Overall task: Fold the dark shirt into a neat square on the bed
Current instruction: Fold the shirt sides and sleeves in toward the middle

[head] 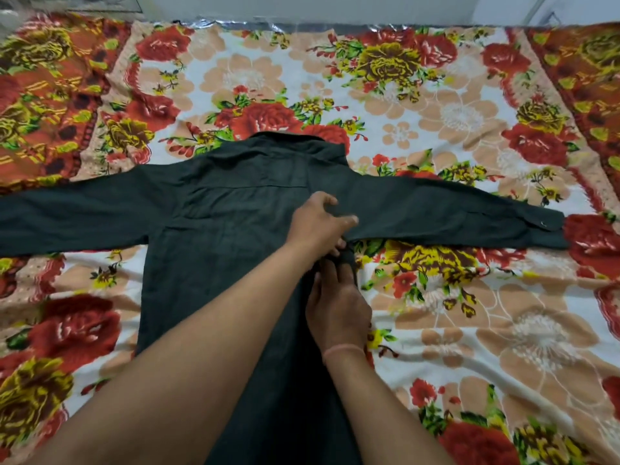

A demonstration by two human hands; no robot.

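The dark shirt (pixel 228 236) lies flat on the bed, back up, collar away from me, both long sleeves stretched out to the left and right. My left hand (pixel 318 223) rests on the cloth at the right armpit, fingers spread and pressing down near the sleeve seam. My right hand (pixel 339 307) sits just below it along the shirt's right side edge, its fingertips pinching a fold of the dark cloth under the armpit. The lower hem of the shirt is hidden by my arms and the frame's bottom edge.
A floral bedsheet (pixel 436 105) in red, yellow and peach covers the whole bed. A shiny plastic strip (pixel 235 23) runs along the far edge by the wall. The right sleeve's cuff (pixel 543 226) reaches close to the right side.
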